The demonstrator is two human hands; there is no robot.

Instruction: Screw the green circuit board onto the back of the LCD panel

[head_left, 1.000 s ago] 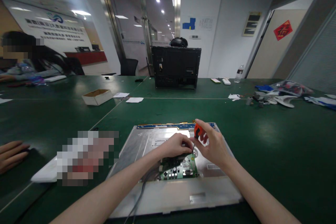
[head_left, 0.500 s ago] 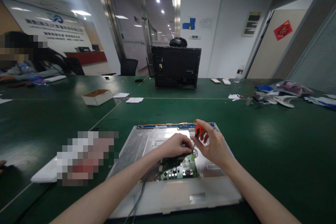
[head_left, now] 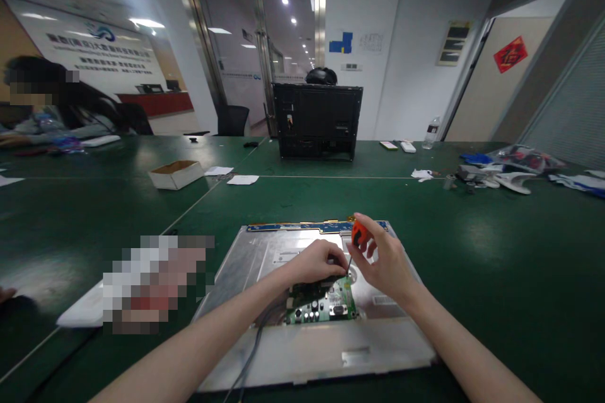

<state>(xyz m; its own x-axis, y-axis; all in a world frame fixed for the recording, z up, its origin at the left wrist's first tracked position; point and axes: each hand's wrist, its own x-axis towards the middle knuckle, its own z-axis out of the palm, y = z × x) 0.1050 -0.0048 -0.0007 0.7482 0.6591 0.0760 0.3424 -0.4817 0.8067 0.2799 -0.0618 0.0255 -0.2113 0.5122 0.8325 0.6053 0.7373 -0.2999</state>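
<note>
My right hand (head_left: 386, 262) grips the orange and black handle of a screwdriver (head_left: 359, 235) between thumb and fingers. The thin shaft points down to the upper right corner of a green circuit board (head_left: 338, 299). Close to the tip, my left hand (head_left: 317, 261) has its fingers pinched together; what they hold, if anything, is hidden. The board lies on the silvery back of a flat display panel (head_left: 378, 346), and my left hand covers part of it. A blue strip board (head_left: 283, 227) runs along the panel's far edge.
A grey cable (head_left: 254, 356) crosses the panel's left part. Left of it lies a white object (head_left: 80, 308), partly blurred out. Farther off are a white box (head_left: 176, 175), a black monitor housing (head_left: 317, 121), a bottle (head_left: 431, 133) and loose parts (head_left: 491, 175). Another person sits at far left.
The orange handle has turned slightly and tilted a little to the right in my right hand. My left hand stays in place.
</note>
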